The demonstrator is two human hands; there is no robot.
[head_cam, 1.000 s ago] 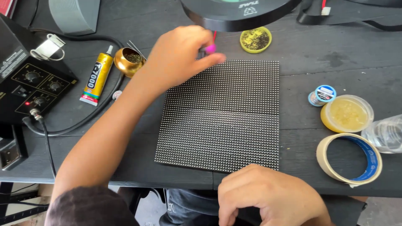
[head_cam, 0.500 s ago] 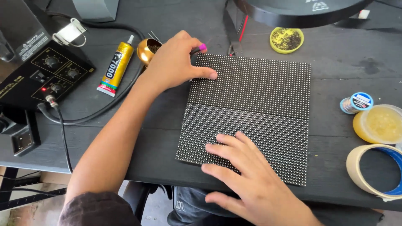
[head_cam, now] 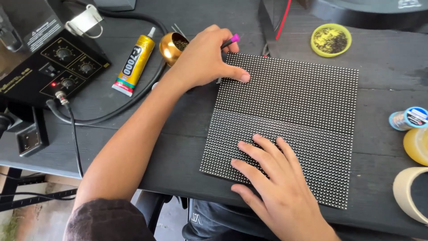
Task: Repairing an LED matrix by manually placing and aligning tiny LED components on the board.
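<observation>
A square black panel (head_cam: 303, 102) studded with rows of tiny white dots lies flat on the dark table (head_cam: 178, 134). My left hand (head_cam: 203, 58) rests at the panel's far left corner, thumb on its surface, fingers curled around a thin tool with a pink tip (head_cam: 232, 39). My right hand (head_cam: 272, 178) lies flat with fingers spread on the panel's near half, holding nothing.
A gold bowl (head_cam: 171, 47) and a yellow glue tube (head_cam: 136, 60) lie left of the panel. A black control box (head_cam: 53, 67) with cables sits at far left. A yellow dish (head_cam: 331, 40) is behind; a solder spool (head_cam: 408, 118) and tape roll (head_cam: 408, 194) at right.
My right hand has come up from the table's near edge and spread flat on the panel. My left hand has settled onto the panel's far left corner.
</observation>
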